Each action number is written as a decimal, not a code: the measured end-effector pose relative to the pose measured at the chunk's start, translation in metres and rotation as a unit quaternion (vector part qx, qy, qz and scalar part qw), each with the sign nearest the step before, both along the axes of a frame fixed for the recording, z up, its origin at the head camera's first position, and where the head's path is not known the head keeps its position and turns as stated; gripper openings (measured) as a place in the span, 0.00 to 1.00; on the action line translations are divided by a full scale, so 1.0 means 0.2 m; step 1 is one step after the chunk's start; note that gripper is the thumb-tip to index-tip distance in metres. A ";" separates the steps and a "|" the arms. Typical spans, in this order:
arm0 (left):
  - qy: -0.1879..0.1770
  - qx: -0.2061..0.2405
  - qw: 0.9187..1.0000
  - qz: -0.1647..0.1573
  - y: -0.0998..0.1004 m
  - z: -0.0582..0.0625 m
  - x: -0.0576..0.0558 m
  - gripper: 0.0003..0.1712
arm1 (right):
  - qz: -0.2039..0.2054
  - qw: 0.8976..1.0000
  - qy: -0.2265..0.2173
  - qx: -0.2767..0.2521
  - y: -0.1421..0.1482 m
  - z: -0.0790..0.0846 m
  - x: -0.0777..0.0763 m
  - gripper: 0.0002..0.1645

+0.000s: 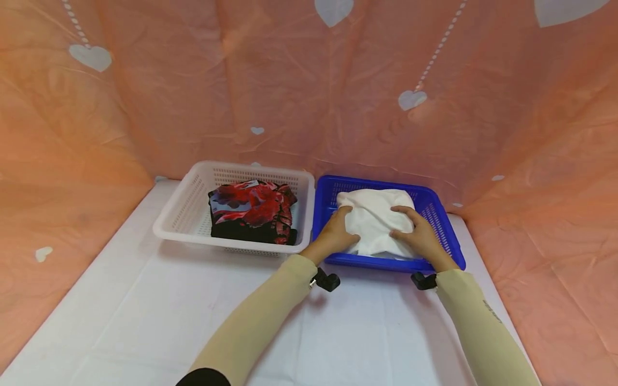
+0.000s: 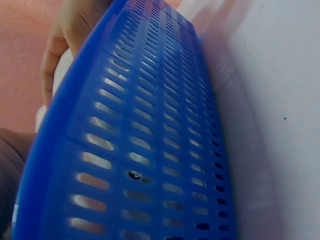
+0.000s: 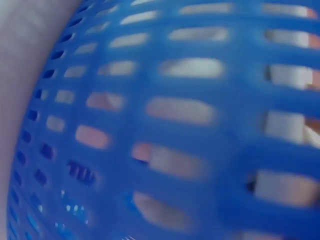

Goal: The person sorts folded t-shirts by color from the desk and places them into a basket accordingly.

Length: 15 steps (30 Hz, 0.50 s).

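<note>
A folded white cloth (image 1: 373,214) lies inside the blue plastic basket (image 1: 376,261). On its left side my left hand (image 1: 334,233) grips it, thumb toward the front and fingers toward the back. My right hand (image 1: 422,239) holds the opposite side, with thumb and fingers spread over the fabric. The left wrist view has the slotted basket wall (image 2: 150,115) up close, with part of a hand (image 2: 75,30) beyond the rim. Blurred basket slats (image 3: 235,135) fill the right wrist view, hiding most of the right hand there.
Left of the blue basket stands a white plastic basket (image 1: 161,231) holding a folded black garment with red floral print (image 1: 253,209). Both baskets are on a white-covered table (image 1: 145,316). A pinkish-orange curtain with hearts (image 1: 289,80) hangs behind and along the sides.
</note>
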<state>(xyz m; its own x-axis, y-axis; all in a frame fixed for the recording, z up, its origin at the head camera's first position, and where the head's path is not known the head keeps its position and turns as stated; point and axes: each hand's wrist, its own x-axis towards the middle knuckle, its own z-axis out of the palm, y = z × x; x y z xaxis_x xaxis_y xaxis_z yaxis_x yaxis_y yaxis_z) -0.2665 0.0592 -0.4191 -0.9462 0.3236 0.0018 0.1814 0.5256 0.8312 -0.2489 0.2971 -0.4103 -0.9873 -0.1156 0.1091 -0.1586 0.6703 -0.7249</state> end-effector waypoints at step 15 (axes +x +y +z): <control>0.050 -0.037 0.998 0.026 -0.08 0.12 0.06 0.40 | -0.076 0.991 0.036 0.108 0.01 -0.02 0.01 0.38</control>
